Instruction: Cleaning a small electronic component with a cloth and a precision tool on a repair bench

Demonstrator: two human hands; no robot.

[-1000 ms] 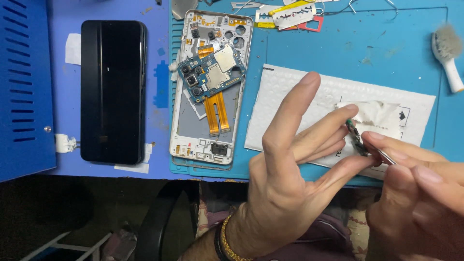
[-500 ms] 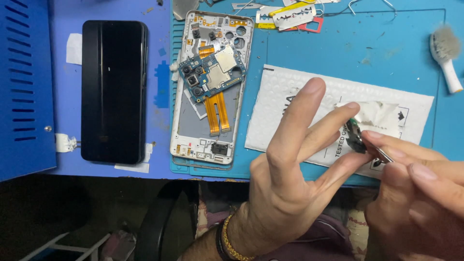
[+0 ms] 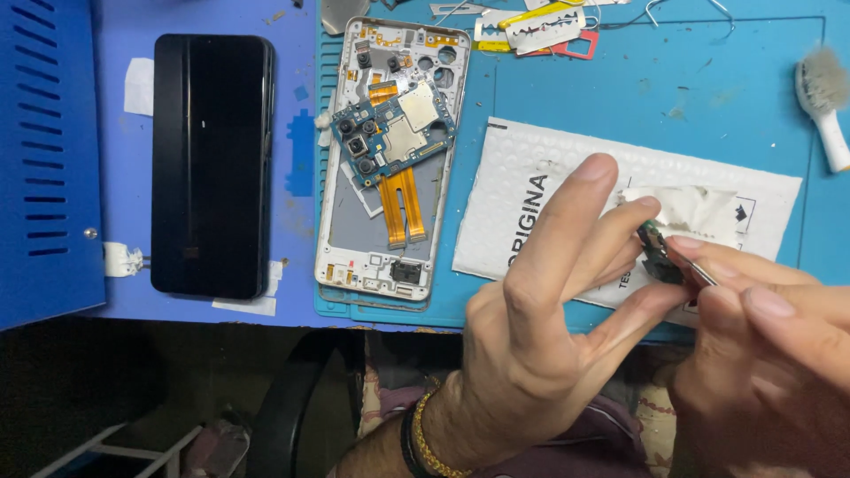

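Left hand (image 3: 540,354) raised over the near edge of the blue mat (image 3: 708,106), index finger stretched up, middle finger and thumb pinching a small dark component (image 3: 657,257) above the white padded envelope (image 3: 531,190). Right hand (image 3: 770,354) closed around thin metal tweezers (image 3: 699,270), tip touching that component. Crumpled white tissue (image 3: 691,208) just behind. Farther left, an opened phone frame (image 3: 341,221) with 1 loose circuit board (image 3: 394,133) and 2 orange flex cables (image 3: 403,208). Black phone panel (image 3: 212,164) beside it on the blue table. White brush (image 3: 828,102) at far right.
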